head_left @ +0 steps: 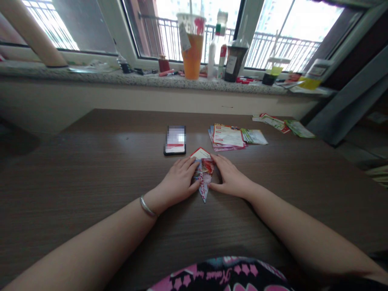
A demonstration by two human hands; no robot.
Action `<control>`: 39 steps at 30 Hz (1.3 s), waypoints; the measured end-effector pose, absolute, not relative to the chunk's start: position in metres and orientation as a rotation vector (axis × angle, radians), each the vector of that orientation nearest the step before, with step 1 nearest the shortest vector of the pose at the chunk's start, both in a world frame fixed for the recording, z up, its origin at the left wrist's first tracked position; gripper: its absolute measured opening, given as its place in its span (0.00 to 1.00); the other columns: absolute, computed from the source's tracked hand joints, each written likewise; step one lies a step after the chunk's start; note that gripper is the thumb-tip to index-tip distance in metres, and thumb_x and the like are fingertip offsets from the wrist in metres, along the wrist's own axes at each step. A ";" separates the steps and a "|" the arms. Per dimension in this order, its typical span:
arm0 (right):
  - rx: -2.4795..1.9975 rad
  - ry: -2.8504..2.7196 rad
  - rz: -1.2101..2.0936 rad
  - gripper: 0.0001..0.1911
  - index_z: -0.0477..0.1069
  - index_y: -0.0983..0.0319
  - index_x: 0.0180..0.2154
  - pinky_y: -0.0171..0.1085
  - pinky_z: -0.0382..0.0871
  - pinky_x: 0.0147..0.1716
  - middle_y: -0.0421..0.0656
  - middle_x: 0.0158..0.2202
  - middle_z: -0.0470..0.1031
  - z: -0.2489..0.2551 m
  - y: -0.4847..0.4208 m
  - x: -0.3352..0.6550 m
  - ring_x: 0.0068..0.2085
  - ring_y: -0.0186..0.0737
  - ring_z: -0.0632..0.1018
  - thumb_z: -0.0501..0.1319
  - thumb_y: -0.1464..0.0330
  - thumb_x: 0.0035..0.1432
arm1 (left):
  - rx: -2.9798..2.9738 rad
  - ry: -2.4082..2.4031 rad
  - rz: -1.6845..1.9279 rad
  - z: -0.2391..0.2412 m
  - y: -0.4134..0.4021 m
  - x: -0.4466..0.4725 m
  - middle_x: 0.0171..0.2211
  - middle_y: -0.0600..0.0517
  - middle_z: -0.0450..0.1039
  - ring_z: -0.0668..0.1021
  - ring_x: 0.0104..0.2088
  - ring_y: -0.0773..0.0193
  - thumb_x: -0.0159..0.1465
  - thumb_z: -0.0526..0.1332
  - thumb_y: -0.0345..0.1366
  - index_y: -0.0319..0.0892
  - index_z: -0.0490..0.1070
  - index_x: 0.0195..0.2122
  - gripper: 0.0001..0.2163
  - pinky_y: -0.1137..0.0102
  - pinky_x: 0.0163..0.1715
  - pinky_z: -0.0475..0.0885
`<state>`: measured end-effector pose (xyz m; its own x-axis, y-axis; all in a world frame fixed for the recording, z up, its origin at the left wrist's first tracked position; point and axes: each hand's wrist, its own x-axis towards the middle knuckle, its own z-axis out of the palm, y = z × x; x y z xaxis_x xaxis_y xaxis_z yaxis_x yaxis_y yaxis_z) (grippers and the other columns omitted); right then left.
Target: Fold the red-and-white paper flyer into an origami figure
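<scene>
A printed paper flyer [206,171], folded to a downward point with a white, red-edged peak at its far end, lies on the table between my hands. My left hand [181,178], with a silver bracelet on its wrist, holds the left edge, its fingers on the paper and its thumb near the lower part. On the other side, my right hand [232,176] keeps the right edge with its index finger near the top and its thumb lower down. Their fingertips cover parts of both side edges.
A phone [175,141] lies beyond my left hand. A stack of printed flyers [228,135] is beyond my right hand, with loose paper strips [274,122] farther right. Cups and bottles, including a tall orange drink [192,52], stand on the windowsill [136,81].
</scene>
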<state>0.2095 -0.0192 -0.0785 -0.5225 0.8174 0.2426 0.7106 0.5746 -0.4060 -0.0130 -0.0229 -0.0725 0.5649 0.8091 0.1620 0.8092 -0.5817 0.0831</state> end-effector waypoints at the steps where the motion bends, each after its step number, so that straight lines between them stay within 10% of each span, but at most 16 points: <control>1: -1.229 -2.397 0.361 0.50 0.45 0.66 0.67 0.55 0.54 0.63 0.57 0.65 0.55 -0.079 -0.019 0.210 0.65 0.55 0.57 0.64 0.54 0.51 | -2.777 -1.440 -0.281 -0.072 -0.023 -0.013 0.64 0.40 0.57 0.60 0.64 0.51 0.66 0.52 0.47 0.35 0.60 0.62 0.27 0.57 0.63 0.54; 17: -1.207 -2.378 0.381 0.49 0.47 0.65 0.66 0.54 0.55 0.63 0.55 0.65 0.56 -0.079 -0.016 0.211 0.65 0.55 0.58 0.65 0.55 0.51 | -2.760 -1.400 -0.327 -0.072 -0.023 -0.013 0.63 0.40 0.59 0.62 0.63 0.50 0.66 0.52 0.47 0.36 0.60 0.61 0.27 0.56 0.63 0.56; 30: -1.176 -2.061 0.569 0.27 0.57 0.62 0.61 0.52 0.57 0.61 0.53 0.59 0.65 -0.083 -0.002 0.215 0.60 0.46 0.66 0.54 0.60 0.63 | -2.763 -1.450 -0.321 -0.072 -0.023 -0.012 0.64 0.43 0.57 0.61 0.64 0.50 0.66 0.52 0.47 0.44 0.56 0.64 0.26 0.51 0.62 0.56; 39: -1.144 -2.052 0.564 0.21 0.75 0.62 0.38 0.47 0.65 0.52 0.48 0.41 0.74 -0.079 0.005 0.223 0.47 0.44 0.73 0.47 0.58 0.67 | -2.759 -1.437 -0.318 -0.069 -0.025 -0.013 0.63 0.44 0.58 0.63 0.62 0.48 0.66 0.53 0.48 0.50 0.62 0.61 0.23 0.49 0.61 0.54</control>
